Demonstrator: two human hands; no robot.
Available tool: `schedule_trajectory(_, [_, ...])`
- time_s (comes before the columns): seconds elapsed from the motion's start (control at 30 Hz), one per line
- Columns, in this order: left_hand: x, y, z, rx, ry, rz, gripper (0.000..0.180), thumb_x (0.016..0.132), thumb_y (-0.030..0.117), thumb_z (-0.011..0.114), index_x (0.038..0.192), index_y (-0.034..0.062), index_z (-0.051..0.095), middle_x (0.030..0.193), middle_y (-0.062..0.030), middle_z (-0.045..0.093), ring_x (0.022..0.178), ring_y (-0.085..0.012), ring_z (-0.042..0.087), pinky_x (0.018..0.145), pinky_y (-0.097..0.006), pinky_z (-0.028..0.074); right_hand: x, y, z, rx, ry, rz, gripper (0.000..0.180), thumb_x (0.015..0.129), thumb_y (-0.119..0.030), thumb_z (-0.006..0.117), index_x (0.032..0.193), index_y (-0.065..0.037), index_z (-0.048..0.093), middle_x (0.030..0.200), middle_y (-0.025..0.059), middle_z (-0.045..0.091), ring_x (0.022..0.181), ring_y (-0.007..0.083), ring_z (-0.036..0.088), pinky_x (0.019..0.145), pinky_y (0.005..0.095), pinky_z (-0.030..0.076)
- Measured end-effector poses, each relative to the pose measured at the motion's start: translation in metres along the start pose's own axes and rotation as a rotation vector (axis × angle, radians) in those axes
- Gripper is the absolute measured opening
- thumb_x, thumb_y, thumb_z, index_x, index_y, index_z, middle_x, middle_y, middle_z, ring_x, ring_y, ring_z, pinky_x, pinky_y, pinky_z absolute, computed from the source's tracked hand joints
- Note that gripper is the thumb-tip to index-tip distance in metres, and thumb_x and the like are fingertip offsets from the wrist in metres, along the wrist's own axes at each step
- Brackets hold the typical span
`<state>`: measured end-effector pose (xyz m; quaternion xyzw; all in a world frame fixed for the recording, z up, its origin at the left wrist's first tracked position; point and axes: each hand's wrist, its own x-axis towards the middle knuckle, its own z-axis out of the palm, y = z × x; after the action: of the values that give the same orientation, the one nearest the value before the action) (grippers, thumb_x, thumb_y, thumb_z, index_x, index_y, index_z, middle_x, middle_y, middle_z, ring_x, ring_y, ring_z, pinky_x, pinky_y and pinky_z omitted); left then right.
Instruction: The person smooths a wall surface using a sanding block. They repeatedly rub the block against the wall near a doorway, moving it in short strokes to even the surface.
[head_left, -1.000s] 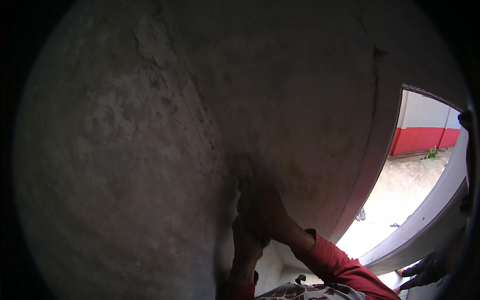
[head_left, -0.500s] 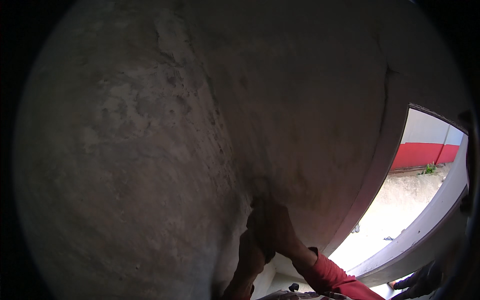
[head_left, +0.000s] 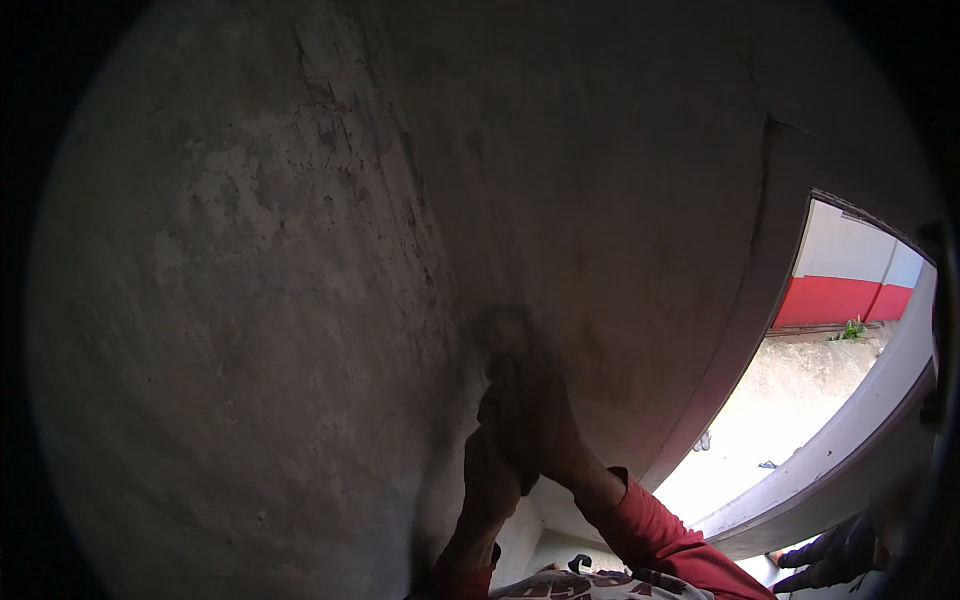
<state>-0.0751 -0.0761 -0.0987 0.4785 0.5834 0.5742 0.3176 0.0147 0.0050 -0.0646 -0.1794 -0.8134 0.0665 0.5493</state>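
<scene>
Both hands are raised together close to a grey, unevenly plastered wall corner, their shapes very dark. My left hand (head_left: 492, 468) is closed, lower and just left of the other hand. Over and beside it, my right hand (head_left: 548, 430) is closed too, its fingers toward the corner. Whatever they grip is lost in the shadow, and a small dark end shows below the hands. Red sleeves cover both forearms. The left wall face (head_left: 260, 330) has rough, patchy plaster, while the right wall face (head_left: 610, 230) looks smoother.
A bright opening (head_left: 800, 390) at the right shows pale ground and a red and white wall (head_left: 835, 300) outside. A crack (head_left: 765, 165) runs down the wall above it. Another person's dark-clothed legs (head_left: 835, 555) appear at the lower right.
Both hands have moved up and slightly left in the picture, still together. The view has shifted a little, so the wall and opening sit slightly higher and further left.
</scene>
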Motion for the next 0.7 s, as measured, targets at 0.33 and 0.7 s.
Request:
schedule_trajectory(0.33, [-0.003,0.005,0.01,0.065,-0.033,0.13,0.051,0.113,0.037,0.037,0.094,-0.0009,0.065,0.058,-0.0041,0.058,0.052,-0.013,0.057,0.047,-0.035,0.041,-0.004,0.003,-0.015,0.097,-0.086,0.09,0.02,0.076,-0.013,0.071,0.091,0.0,0.068,0.103,0.0179,0.067,0.086,0.0381,0.067,0.073,0.0497,0.053])
schedule_trajectory(0.7, [0.002,0.034,-0.016,-0.022,-0.015,0.047,0.023,0.105,0.017,0.049,0.104,-0.0023,0.061,0.059,-0.0089,0.06,0.05,-0.0201,0.06,0.047,-0.037,0.044,0.02,-0.01,-0.003,0.05,-0.048,0.033,0.012,0.079,-0.014,0.07,0.084,-0.004,0.069,0.102,0.0185,0.067,0.09,0.04,0.066,0.075,0.0497,0.053])
